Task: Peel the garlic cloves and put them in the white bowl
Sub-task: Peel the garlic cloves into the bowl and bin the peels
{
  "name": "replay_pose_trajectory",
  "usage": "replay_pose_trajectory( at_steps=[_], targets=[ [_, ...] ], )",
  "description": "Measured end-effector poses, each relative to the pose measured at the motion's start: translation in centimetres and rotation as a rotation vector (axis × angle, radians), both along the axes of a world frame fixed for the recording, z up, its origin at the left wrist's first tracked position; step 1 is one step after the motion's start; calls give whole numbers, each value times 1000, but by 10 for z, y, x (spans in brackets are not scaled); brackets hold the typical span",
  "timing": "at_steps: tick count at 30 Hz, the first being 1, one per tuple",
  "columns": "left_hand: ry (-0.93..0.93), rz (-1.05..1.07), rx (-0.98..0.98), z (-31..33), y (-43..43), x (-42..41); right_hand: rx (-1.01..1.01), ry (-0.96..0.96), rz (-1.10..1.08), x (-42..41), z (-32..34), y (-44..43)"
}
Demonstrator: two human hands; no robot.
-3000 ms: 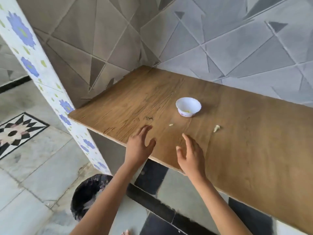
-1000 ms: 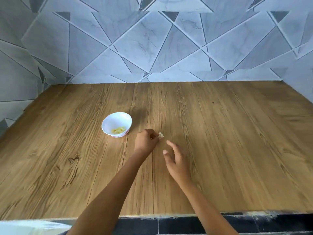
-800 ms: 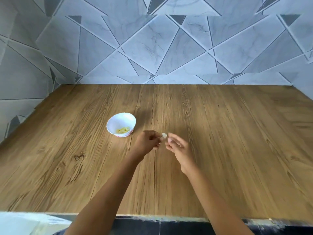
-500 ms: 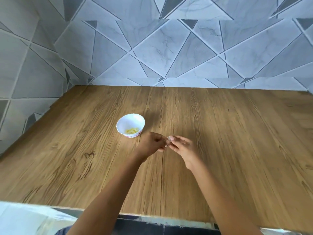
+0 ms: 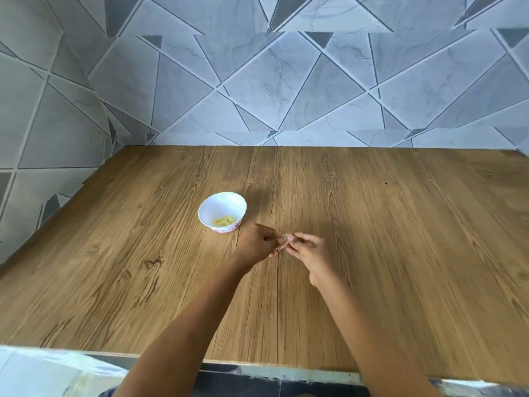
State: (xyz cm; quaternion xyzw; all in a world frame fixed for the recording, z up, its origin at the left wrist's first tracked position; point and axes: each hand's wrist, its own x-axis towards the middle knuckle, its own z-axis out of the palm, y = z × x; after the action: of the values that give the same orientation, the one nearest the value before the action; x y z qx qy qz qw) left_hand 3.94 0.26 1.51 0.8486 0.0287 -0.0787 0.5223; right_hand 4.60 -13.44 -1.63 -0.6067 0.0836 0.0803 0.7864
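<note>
A small white bowl (image 5: 221, 204) with a scalloped rim stands on the wooden table (image 5: 400, 253), left of centre, with a few pale yellow peeled cloves inside. Just right of it, above the tabletop, my left hand (image 5: 256, 246) and my right hand (image 5: 307, 249) meet fingertip to fingertip. Both pinch one small pale garlic clove (image 5: 285, 237), mostly hidden by the fingers. I cannot tell how much skin is on it.
Grey tiled walls with triangular patterns close the table at the back and on the left. The table's near edge (image 5: 257, 365) runs across the bottom of the view, with floor below it.
My left hand picked the clove off the table and my right hand came in to pinch it too. The view swung from the table's left corner to face it squarely.
</note>
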Motion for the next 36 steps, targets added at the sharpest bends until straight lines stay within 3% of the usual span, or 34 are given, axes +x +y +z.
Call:
replay_pose_trajectory(
  at_steps=[7,14,20,24,27,33,36],
  targets=[
    [-37,17,86,-3,1,1,31,70,-23,2,-3,1],
    [-39,99,-98,-1,6,-2,70,77,-35,5,2,4],
    [-53,76,-10,2,7,-1,68,36,-2,3,0,8],
    [-5,135,-58,2,10,0,50,28,-21,3,0,8],
    [21,182,-134,3,12,-2,-108,-55,-42,6,-3,3],
    [6,183,-177,5,22,-8,-791,-336,44,20,-9,9],
    [-7,191,-175,4,26,-11,-876,-374,82,21,-11,14]
  ],
)
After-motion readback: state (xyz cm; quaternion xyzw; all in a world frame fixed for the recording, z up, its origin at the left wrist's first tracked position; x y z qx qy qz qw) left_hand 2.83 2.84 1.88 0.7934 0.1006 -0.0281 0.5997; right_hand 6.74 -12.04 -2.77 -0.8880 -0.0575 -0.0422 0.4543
